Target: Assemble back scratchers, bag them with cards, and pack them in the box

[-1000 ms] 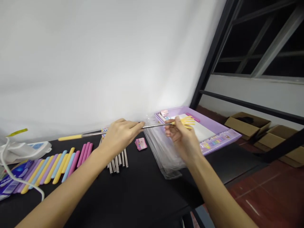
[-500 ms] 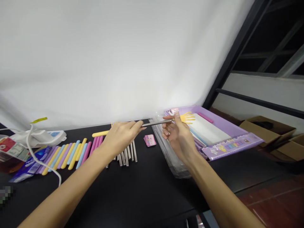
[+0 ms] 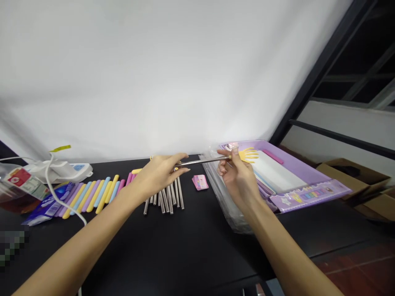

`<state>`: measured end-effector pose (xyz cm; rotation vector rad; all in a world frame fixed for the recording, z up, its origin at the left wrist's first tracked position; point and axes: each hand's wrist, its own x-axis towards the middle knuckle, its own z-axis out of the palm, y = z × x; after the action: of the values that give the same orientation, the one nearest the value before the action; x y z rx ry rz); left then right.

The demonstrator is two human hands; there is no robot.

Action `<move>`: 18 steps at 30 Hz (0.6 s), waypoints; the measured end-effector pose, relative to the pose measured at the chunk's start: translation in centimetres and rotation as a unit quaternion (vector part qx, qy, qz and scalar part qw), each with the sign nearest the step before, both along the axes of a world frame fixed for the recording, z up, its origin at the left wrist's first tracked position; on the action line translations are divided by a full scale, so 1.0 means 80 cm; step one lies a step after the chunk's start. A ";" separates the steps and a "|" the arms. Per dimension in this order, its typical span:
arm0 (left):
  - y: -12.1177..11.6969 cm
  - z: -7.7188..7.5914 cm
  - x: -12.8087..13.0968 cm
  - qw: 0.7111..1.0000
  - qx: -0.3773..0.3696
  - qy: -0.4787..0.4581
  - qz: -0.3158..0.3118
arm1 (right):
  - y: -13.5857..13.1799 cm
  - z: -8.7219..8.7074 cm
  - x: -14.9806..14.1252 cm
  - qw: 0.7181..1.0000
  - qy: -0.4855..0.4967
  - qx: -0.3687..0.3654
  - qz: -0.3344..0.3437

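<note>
The back scratcher [image 3: 203, 161] looked light, its slim rod stiff and probably slippery where the metal was smooth. The splayed fingers of its head seemed the likeliest part to bend or snap, so the neck just below them and the thicker handle looked the safer places to take hold. The right hand [image 3: 242, 176] had a narrow grip, pinching that neck between thumb and fingers; the left hand [image 3: 157, 174] held the other end loosely, its thumb and forefinger parted around the rod.

The rod was shiny silver and straight, ending in a yellow, hand-shaped head [image 3: 247, 155]. A yellow piece [image 3: 136, 171] beyond the left hand was probably its handle. The whole thing hung nearly level above the black desk [image 3: 185, 255], its head over the purple tray [image 3: 290, 167].
</note>
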<state>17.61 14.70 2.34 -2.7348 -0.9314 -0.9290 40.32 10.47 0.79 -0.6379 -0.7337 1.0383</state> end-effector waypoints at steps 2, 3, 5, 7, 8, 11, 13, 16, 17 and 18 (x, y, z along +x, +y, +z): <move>0.004 0.003 -0.008 0.998 0.060 0.030 0.004 | 0.000 0.002 0.007 0.999 0.017 0.005 -0.033; 0.006 0.003 -0.012 0.995 0.091 0.044 0.005 | 0.000 0.002 0.009 0.999 0.017 0.005 -0.040; 0.007 0.004 -0.014 0.990 0.126 0.057 -0.003 | -0.001 0.001 0.010 0.999 -0.006 0.003 -0.035; 0.003 0.004 -0.009 0.990 0.128 0.056 -0.016 | -0.003 -0.001 0.003 0.998 -0.062 0.005 -0.009; 0.000 0.003 -0.003 0.991 0.121 0.053 -0.022 | -0.004 -0.003 -0.004 0.995 -0.098 0.008 0.008; -0.014 0.002 0.019 0.995 0.077 0.048 -0.042 | -0.007 -0.009 -0.029 0.982 -0.180 0.017 0.058; -0.020 0.002 0.028 0.997 0.050 0.044 -0.044 | -0.008 -0.010 -0.041 0.980 -0.184 0.020 0.076; -0.014 0.002 0.018 0.997 0.043 0.046 -0.032 | -0.006 -0.004 -0.033 0.983 -0.157 0.000 0.093; -0.008 0.003 0.007 0.997 0.046 0.046 -0.027 | -0.003 -0.001 -0.022 0.987 -0.136 -0.015 0.079; 0.000 0.004 -0.008 0.997 0.050 0.045 -0.023 | -0.001 0.004 -0.009 0.992 -0.111 -0.032 0.054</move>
<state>17.00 14.73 2.64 -2.6988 -0.7890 -0.8288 39.63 10.42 1.09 -0.7844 -0.9401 1.1053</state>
